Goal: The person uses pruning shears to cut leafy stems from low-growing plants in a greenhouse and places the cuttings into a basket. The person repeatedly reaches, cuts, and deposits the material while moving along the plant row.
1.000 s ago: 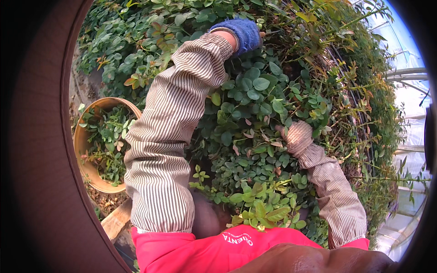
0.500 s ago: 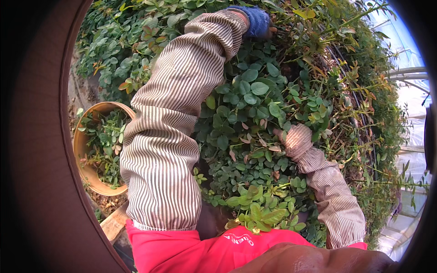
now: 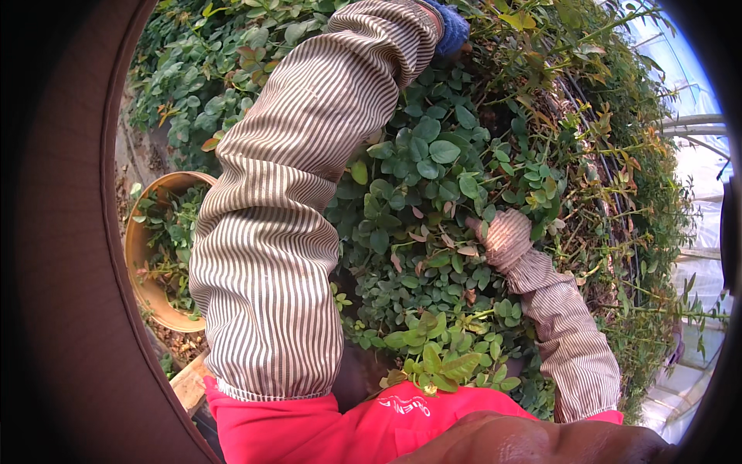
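Note:
My left hand (image 3: 450, 32), in a blue glove, reaches far forward into the leafy bushes at the top. Its fingers look closed among the stems; what they hold is hidden. Nearer to me on the right, my right hand (image 3: 506, 236) wears a pale, dirty-looking glove. Its fingers are curled at the edge of the green foliage (image 3: 429, 155), and leaves hide what lies in them. Striped sleeves cover both my forearms. Dry, pinkish leaves (image 3: 466, 250) hang just left of the right hand.
A tan round tub (image 3: 147, 298) holding leafy cuttings stands at the left, partly behind my left sleeve. A piece of wood (image 3: 188, 384) lies below it. Thin dark lines (image 3: 599, 155) run through twiggy stems on the right, with plastic sheeting (image 3: 699, 224) and a frame beyond.
My left hand has moved a little farther forward and right, and its forearm now covers more of the tub. The right hand has hardly moved.

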